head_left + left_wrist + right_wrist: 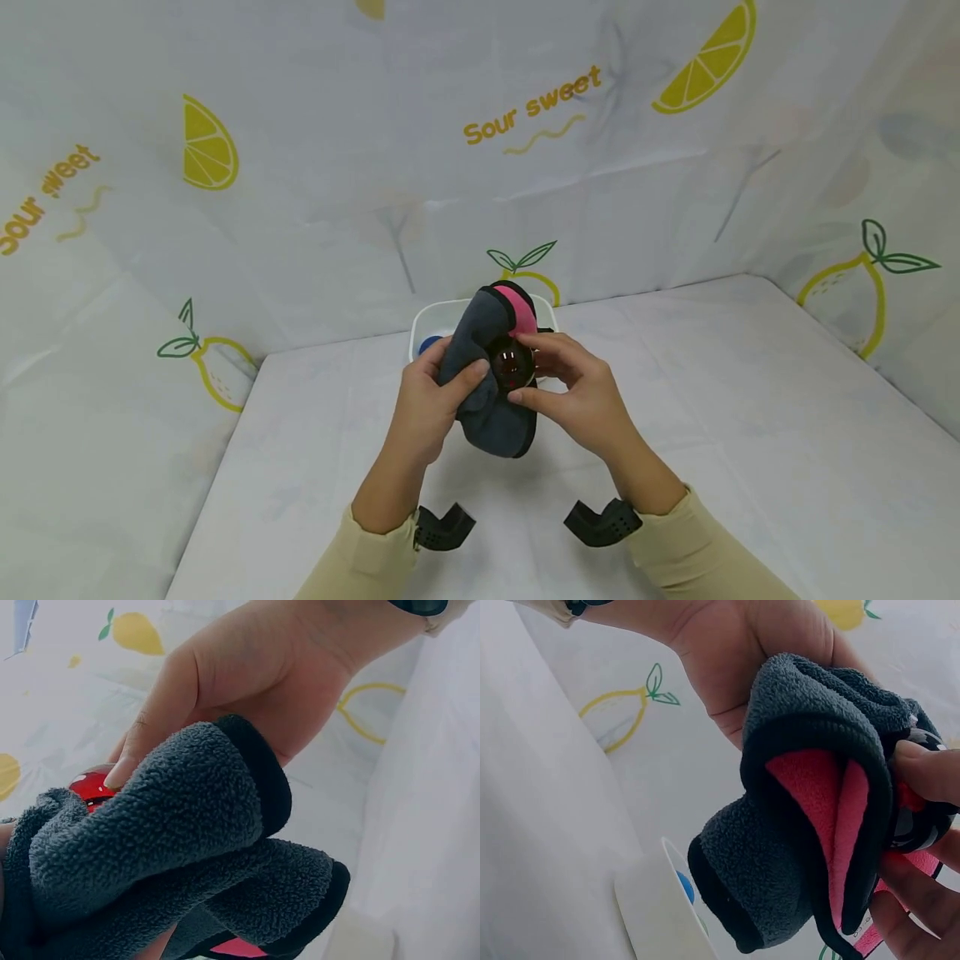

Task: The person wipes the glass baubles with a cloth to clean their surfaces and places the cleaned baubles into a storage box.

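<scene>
My left hand (423,408) grips a folded towel (495,429), dark grey on one face and pink on the other, with black edging. Against the towel's grey side sits a glossy dark red ball (513,363). My right hand (588,400) pinches this ball between thumb and fingers. In the left wrist view, the ball (90,784) shows bright red under the right thumb, partly hidden by the grey fold. Black and grey markings appear on it in the right wrist view. Both hands are raised in front of me over the table.
Behind the towel stands a white plastic container (420,321) with a blue round thing (430,343) inside. A white sheet covers the table (712,400); a lemon-printed curtain (337,167) rises at the back and sides. Each wrist wears a black camera mount (603,523).
</scene>
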The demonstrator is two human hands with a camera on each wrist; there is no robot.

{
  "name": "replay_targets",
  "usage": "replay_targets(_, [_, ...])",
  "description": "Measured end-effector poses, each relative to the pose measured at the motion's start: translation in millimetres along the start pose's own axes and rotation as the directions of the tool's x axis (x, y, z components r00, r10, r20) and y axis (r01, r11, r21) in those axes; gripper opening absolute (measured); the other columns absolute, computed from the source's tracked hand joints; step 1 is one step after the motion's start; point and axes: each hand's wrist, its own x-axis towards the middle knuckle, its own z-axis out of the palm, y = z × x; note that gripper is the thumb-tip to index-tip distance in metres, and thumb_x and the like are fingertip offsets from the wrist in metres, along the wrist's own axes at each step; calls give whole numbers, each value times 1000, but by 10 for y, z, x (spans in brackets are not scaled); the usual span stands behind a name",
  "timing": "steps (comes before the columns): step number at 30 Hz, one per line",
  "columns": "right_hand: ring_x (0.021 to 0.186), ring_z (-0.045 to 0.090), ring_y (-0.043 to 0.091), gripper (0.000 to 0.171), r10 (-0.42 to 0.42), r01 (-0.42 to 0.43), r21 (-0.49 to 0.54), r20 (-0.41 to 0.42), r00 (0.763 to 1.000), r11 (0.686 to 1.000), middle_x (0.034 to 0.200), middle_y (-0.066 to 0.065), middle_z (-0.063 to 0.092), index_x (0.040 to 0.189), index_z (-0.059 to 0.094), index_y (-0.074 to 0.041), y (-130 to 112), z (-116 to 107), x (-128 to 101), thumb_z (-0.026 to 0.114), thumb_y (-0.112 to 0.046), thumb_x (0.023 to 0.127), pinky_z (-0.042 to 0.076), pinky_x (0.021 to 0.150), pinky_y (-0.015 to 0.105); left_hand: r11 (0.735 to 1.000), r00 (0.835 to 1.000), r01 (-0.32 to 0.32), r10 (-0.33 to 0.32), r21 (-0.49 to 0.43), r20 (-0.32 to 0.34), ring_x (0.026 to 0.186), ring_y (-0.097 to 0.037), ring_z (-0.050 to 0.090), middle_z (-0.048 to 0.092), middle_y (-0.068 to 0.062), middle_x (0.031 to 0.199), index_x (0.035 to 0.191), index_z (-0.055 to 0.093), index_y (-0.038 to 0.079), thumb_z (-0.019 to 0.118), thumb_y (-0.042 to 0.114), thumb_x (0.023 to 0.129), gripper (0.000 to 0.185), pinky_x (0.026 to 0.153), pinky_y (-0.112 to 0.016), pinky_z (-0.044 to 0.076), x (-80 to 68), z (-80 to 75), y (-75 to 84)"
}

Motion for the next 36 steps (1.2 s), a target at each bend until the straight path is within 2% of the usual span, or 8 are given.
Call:
replay_targets(9, [112,62,13,62,-6,7,-36,13,1000,999,128,4,62,130,63,-8,-19,13,-9,84,4,72,54,90,26,999,996,48,-48,4,81,110,-27,63,60,-15,124,134,53,13,77,24,87,54,93,-46,55,0,19,-25])
replay_targets(15, [119,58,12,59,-32,36,-71,55,998,997,133,6,60,127,64,-7,-44,40,-14,81,8,73,53,92,23,994,988,89,-81,-58,130,115,-31,62,56,-17,129,136,46,14,77,23,86,59,96,-49,52,-8,20,-35])
replay_targets(17, [119,58,12,58,-42,47,-82,66,997,996,133,6,60,127,64,-7,-52,54,-16,81,8,73,53,92,23,995,990,83,-76,-56,115,114,-30,62,56,-15,127,134,47,14,77,23,86,57,95,-47,53,-10,21,-38])
replay_targets(23, [118,59,14,56,-58,64,-110,59,997,992,131,3,61,125,66,-9,-49,96,-24,83,6,73,55,92,30,1000,999,1,-2,10,36,106,-26,61,59,-16,119,129,52,10,71,23,90,46,88,-44,57,-26,26,-38])
replay_targets(27, [117,60,14,55,-36,40,-94,46,998,995,131,1,62,124,66,-10,-31,138,-37,83,5,73,55,91,29,999,999,-37,37,0,-14,98,-24,64,62,-16,112,124,56,5,67,17,93,35,80,-38,59,-24,18,-34])
replay_targets(31, [120,58,14,55,-16,18,-48,47,999,999,133,4,60,124,66,-8,-29,135,-41,83,5,73,55,90,25,999,998,-47,46,-18,-44,92,-21,65,63,-16,107,123,57,3,66,15,95,32,74,-34,59,-14,11,-19])
replay_targets(36, [122,58,13,57,-6,5,26,48,999,1000,136,7,58,126,65,-4,-12,88,-32,82,7,73,55,90,26,998,997,-40,37,-50,-69,89,-19,64,64,-12,104,123,58,2,65,11,95,31,74,-32,59,-14,20,7])
